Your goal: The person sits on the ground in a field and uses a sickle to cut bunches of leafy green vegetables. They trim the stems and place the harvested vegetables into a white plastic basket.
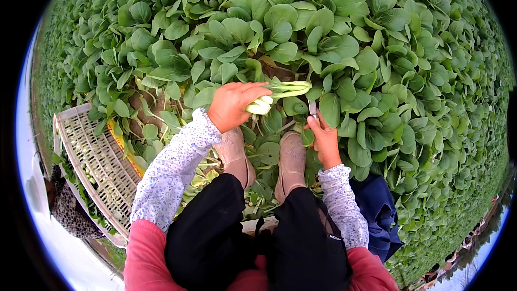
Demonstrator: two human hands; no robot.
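Clasping smooth, pale-green vegetable stalks (260,106) in closed left hand (234,105); pinching a narrow, silver metal blade (313,109) in right hand (325,139), rightward of left fingers (251,94), apparently for safety.

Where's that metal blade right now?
In the head view, just right of centre: the blade juts forward from the right hand, among green leaves.

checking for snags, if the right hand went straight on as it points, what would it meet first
Probably the pale stalks just beyond the blade in the right hand, though depth is unclear.
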